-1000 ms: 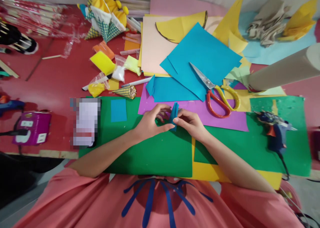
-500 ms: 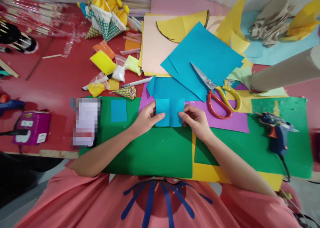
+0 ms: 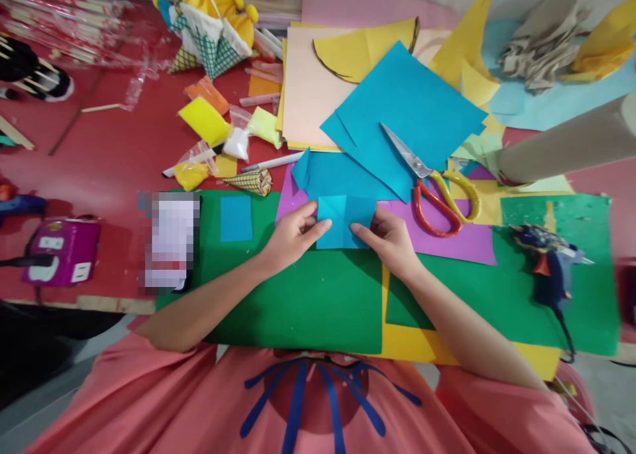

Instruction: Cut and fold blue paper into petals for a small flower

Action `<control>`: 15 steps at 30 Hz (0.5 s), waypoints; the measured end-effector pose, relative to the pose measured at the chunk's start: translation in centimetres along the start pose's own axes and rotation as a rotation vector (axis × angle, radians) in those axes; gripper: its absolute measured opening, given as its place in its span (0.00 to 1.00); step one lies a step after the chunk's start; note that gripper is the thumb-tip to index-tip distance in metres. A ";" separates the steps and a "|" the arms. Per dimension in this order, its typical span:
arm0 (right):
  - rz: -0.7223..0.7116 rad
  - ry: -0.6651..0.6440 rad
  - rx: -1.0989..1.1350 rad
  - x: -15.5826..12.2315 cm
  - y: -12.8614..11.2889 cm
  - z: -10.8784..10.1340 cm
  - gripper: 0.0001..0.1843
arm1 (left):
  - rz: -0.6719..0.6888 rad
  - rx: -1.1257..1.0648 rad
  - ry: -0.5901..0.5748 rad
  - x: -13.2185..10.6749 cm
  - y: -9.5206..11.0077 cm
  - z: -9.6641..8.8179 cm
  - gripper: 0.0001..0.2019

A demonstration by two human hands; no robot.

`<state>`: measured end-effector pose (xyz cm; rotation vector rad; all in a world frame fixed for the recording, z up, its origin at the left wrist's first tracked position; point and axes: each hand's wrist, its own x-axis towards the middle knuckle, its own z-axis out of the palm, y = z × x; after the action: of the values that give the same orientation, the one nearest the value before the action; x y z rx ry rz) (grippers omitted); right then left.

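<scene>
A small blue sheet of paper [image 3: 342,219] with a crease down its middle is held between both hands, just over the green sheet [image 3: 308,301]. My left hand [image 3: 297,234] pinches its left edge, thumb on top. At the right edge, my right hand [image 3: 390,235] grips it the same way, its fingers partly hidden behind the paper. To the left lies a smaller blue paper rectangle [image 3: 236,219]. Scissors [image 3: 430,179] with red and yellow handles rest open on blue and purple paper, right of the hands.
On the right lies a glue gun [image 3: 551,262] with its cord. A phone [image 3: 173,242] lies left. Farther back are clay packets [image 3: 205,121], a patterned paper cone [image 3: 254,181], large blue paper [image 3: 402,109] and a grey-white tube [image 3: 566,139]. A purple power box [image 3: 62,252] stands far left.
The creased blue paper has shifted slightly to the right in both hands. My right thumb now lies farther in over the paper. The surrounding things stay where they were.
</scene>
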<state>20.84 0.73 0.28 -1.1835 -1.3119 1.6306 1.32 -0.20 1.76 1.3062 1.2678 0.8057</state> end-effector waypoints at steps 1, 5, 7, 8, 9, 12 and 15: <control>0.007 0.002 0.021 0.0 -0.1 0.0 0.14 | -0.004 -0.004 0.001 0.0 0.1 0.0 0.11; 0.016 0.046 0.040 0.2 -0.3 -0.2 0.15 | -0.007 -0.057 -0.030 0.2 0.1 -0.1 0.12; 0.013 0.065 0.019 0.2 -0.3 -0.3 0.15 | 0.005 -0.042 -0.020 0.2 0.1 -0.1 0.12; 0.011 0.071 0.007 0.2 -0.2 -0.4 0.15 | 0.007 -0.029 -0.003 0.2 0.2 -0.1 0.12; 0.010 0.072 -0.001 0.2 -0.2 -0.4 0.15 | 0.008 -0.020 0.017 0.2 0.2 -0.1 0.12; 0.016 0.045 0.030 0.1 -0.1 -0.4 0.13 | 0.008 -0.043 0.071 0.2 0.1 -0.1 0.11; 0.032 0.018 0.099 0.0 -0.3 -0.2 0.13 | 0.005 -0.114 0.046 0.1 -0.3 0.0 0.15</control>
<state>21.04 0.92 0.55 -1.1625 -1.1930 1.6846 1.28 -0.12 1.48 1.2062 1.2370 0.9027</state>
